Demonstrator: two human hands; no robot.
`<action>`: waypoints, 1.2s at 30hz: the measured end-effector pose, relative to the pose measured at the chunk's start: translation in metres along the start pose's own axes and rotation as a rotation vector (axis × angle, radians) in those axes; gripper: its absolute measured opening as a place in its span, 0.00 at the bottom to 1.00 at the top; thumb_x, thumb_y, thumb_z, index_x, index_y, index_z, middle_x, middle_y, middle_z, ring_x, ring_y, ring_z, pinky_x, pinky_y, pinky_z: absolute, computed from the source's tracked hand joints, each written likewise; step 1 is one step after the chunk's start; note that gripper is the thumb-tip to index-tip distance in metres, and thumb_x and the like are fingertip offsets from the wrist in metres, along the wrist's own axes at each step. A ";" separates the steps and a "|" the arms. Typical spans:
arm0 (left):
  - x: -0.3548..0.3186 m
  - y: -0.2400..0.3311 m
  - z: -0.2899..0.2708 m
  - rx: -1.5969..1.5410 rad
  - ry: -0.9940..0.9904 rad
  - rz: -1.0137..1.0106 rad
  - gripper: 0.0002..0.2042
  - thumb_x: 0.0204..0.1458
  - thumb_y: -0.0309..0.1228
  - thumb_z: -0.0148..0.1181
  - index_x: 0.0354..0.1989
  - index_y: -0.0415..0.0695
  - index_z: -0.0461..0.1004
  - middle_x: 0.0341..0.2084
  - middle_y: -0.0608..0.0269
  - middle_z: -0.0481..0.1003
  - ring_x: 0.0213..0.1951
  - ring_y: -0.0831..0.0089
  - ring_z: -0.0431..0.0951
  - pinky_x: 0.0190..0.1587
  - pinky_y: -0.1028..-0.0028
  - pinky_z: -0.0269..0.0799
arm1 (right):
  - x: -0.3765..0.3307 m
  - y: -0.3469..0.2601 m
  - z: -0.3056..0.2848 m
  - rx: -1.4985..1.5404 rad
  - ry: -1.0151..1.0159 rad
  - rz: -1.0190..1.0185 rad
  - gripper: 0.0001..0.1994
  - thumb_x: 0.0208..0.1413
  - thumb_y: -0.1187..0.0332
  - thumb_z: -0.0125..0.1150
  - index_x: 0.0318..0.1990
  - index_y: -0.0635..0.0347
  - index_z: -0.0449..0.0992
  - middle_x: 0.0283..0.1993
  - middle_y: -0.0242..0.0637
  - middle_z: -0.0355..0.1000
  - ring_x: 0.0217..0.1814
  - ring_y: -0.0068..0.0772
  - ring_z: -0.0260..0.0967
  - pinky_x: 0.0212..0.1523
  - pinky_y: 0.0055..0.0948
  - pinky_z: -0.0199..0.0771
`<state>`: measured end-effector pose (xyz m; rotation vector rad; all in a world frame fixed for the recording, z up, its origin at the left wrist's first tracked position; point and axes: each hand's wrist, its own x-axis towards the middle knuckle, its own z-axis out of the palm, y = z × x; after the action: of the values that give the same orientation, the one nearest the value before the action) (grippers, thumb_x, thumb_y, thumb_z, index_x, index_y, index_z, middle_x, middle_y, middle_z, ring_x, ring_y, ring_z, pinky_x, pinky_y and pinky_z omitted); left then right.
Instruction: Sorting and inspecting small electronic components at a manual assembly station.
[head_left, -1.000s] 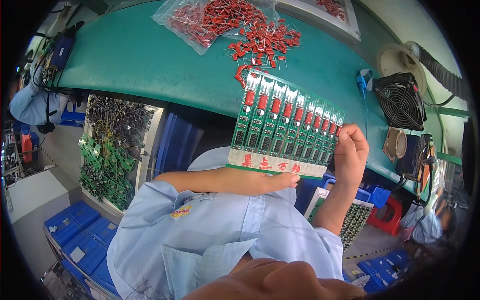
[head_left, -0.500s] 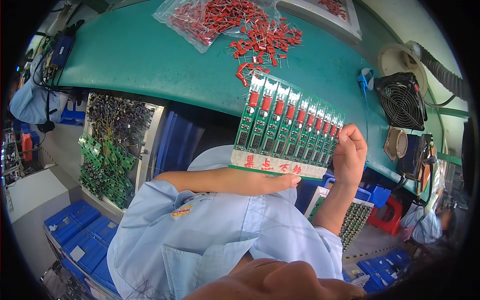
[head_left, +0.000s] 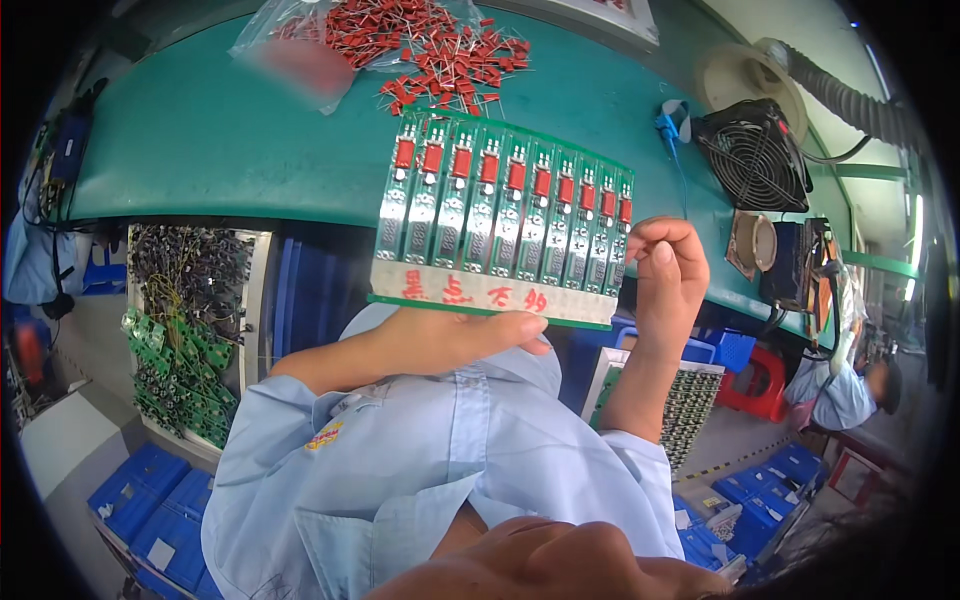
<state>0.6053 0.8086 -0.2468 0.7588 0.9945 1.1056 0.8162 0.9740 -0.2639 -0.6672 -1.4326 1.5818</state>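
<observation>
A green circuit board panel [head_left: 503, 225] is held up, tilted, over the near edge of the bench. It is made of several narrow strips side by side, each bearing a red box-shaped component and a dark digit display. Along its near edge runs a pale strip with red handwriting. My left hand [head_left: 455, 338] grips that near edge, thumb in front, the other fingers mostly hidden beneath. At the panel's right edge, my right hand [head_left: 668, 285] is closed, its curled fingertips against the edge. Behind the panel lies a pile of loose red capacitors [head_left: 455, 75] with wire leads.
A clear plastic bag [head_left: 330, 95] of red capacitors lies on the green bench [head_left: 220, 150]. Right of it stand a black fan [head_left: 755, 155] and a blue strap [head_left: 668, 125]. Trays of boards [head_left: 185, 375] flank me below bench level, with blue bins [head_left: 140, 480] at lower left.
The panel and both hands have shifted left in the picture, as has the whole scene. The panel has tilted a little, and glare now lies across its displays. Both hands keep their places on it.
</observation>
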 end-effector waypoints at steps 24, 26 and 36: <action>0.038 0.087 -0.086 -0.271 -0.177 0.366 0.36 0.55 0.37 0.57 0.74 0.40 0.58 0.59 0.35 0.73 0.46 0.35 0.82 0.26 0.36 0.84 | 0.032 -0.057 0.027 -0.272 -0.223 -0.565 0.32 0.51 0.63 0.71 0.64 0.66 0.76 0.70 0.51 0.69 0.66 0.45 0.70 0.62 0.39 0.73; 0.040 0.094 -0.092 -0.362 -0.189 0.354 0.33 0.58 0.39 0.55 0.72 0.40 0.61 0.59 0.36 0.74 0.47 0.37 0.82 0.29 0.36 0.84 | 0.027 -0.061 0.033 -0.311 -0.243 -0.600 0.32 0.50 0.63 0.72 0.63 0.65 0.77 0.69 0.51 0.70 0.66 0.46 0.70 0.63 0.40 0.73; 0.054 0.124 -0.092 -0.315 -0.149 0.483 0.28 0.66 0.46 0.46 0.69 0.40 0.64 0.58 0.39 0.75 0.46 0.42 0.82 0.26 0.34 0.82 | 0.014 -0.073 0.049 -0.370 -0.282 -0.663 0.31 0.48 0.65 0.72 0.62 0.65 0.78 0.69 0.50 0.71 0.65 0.46 0.71 0.64 0.42 0.72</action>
<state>0.4828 0.8976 -0.1864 0.8282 0.4996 1.5530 0.7858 0.9582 -0.1817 -0.1282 -1.9289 0.9188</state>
